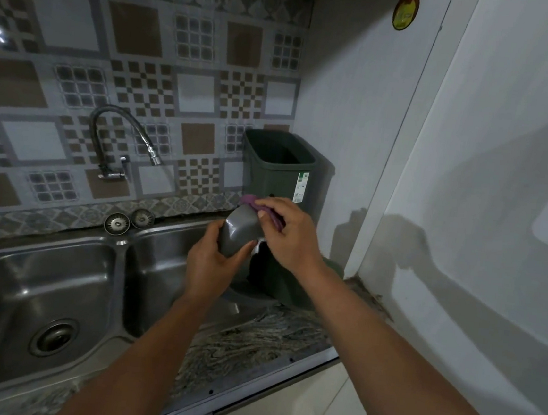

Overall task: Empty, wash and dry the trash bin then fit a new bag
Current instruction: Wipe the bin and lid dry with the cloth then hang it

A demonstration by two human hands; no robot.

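Nearest the camera, a speckled stone counter (253, 339) runs along the front, with a steel double sink (41, 285) set into it on the left. Two bare forearms reach forward over the counter's edge and the right-hand basin. The left hand (208, 264) grips a grey plastic lid (238, 235) from below, fingers and thumb curled round its lower edge, holding it tilted in the air above the basin. The right hand (288, 234) pinches a purple cloth (259, 206) against the lid's upper edge, fingers bent over it. Just behind the hands stands the dark green trash bin (281, 174) – upright on the counter in the corner by the white wall (342, 113), its mouth open, a label on its side. Two round sink strainers (129, 222) rest on the ledge behind the basins, and a curved tap (121, 142) comes out of the patterned tiles (131, 43) – no water visible.
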